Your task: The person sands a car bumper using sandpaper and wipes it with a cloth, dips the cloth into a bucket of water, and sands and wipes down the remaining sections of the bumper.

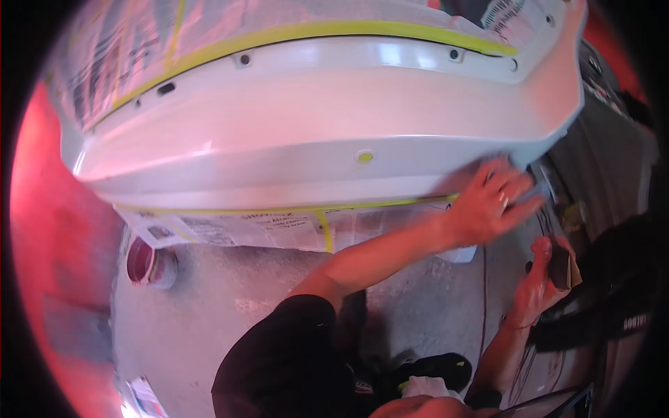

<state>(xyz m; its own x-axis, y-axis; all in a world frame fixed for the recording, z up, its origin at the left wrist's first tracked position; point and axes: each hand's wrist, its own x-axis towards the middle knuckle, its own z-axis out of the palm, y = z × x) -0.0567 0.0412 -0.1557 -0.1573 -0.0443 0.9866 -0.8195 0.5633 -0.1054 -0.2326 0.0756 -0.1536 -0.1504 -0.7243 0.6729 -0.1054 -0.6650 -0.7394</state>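
Note:
A white bumper-like panel (300, 104) curves across the upper view, with yellow tape and plastic sheeting along its top. My left hand (491, 202) reaches to the panel's lower right edge, its fingers bent and slightly blurred, with a ring on one. A bluish-grey item shows partly beside and under these fingers; its shape is hidden. My right hand (543, 282) is lower right, off the panel, closed round a folded brown sheet (563, 268) that looks like sandpaper. Yellow tape (279, 210) and printed masking paper (272, 228) run below the panel.
A pinkish bucket (153, 265) stands on the grey floor (237, 299) at the left. Thin cables run along the floor at the right, near dark material. A dark shoe (446, 369) is at the bottom. A printed sheet (145, 398) lies lower left.

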